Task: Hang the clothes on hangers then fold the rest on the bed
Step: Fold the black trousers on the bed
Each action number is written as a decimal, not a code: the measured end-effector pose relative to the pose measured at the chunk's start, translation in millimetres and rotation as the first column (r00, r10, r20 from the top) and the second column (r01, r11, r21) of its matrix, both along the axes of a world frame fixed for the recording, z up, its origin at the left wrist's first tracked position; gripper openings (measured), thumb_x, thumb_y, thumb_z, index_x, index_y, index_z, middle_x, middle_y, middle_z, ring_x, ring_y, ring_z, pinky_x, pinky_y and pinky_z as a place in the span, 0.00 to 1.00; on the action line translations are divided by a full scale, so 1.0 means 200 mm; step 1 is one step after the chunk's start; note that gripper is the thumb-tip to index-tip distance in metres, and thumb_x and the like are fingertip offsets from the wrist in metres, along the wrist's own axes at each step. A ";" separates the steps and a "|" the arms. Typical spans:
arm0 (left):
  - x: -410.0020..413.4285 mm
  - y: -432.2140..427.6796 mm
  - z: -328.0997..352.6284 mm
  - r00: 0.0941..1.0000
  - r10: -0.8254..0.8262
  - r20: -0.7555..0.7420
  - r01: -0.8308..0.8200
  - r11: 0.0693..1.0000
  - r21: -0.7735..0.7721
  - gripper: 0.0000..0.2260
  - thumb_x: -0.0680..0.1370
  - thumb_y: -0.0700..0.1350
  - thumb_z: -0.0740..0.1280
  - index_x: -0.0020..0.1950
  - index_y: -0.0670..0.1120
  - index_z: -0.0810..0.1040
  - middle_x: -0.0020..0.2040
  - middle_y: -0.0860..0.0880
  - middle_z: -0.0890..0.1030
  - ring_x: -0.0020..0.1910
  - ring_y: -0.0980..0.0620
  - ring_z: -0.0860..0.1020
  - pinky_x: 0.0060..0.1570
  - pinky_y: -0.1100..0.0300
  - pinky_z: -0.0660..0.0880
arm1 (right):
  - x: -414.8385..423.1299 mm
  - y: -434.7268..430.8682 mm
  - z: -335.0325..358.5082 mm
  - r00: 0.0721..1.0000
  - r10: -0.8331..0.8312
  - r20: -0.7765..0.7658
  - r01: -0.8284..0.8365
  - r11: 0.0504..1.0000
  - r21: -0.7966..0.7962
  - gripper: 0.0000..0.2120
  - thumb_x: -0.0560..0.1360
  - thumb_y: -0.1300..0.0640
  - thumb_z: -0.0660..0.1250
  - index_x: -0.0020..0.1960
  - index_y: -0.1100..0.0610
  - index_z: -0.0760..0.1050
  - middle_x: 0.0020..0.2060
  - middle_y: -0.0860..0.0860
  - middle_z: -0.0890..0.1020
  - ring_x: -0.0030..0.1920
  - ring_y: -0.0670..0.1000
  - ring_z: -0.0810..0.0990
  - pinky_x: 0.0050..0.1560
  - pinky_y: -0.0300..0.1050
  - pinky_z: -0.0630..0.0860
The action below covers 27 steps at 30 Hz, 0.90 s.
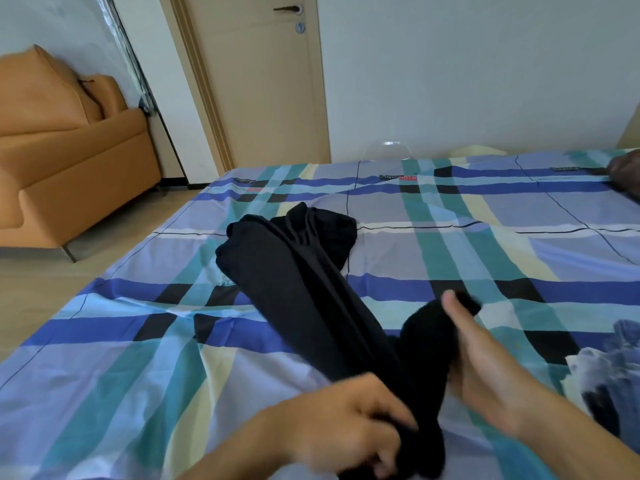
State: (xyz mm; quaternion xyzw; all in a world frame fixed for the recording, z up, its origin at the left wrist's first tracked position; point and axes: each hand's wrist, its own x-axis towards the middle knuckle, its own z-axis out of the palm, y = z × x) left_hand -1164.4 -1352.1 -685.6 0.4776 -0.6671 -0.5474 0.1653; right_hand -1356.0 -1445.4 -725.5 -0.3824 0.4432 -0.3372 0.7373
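Observation:
A long black garment lies stretched across the plaid bed sheet, bunched at its far end. My left hand grips its near end at the bottom of the view, fingers curled round the cloth. My right hand holds a second black flap of the garment, thumb on top and fingers hidden beneath the fabric. Motion blur softens both hands.
A blue-and-white crumpled garment lies at the bed's right edge. A dark brown item sits at the far right corner. An orange sofa stands left of the bed, a closed door behind it.

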 end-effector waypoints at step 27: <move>0.70 -0.57 -0.54 0.144 0.985 -0.094 -0.946 0.165 0.279 0.16 0.79 0.47 0.72 0.38 0.46 0.67 0.28 0.49 0.64 0.18 0.55 0.60 0.18 0.66 0.59 | -0.03 0.11 0.08 0.960 0.003 -0.282 -0.027 0.996 -0.080 0.13 0.75 0.54 0.73 0.57 0.55 0.77 0.48 0.53 0.87 0.51 0.54 0.86 0.56 0.51 0.78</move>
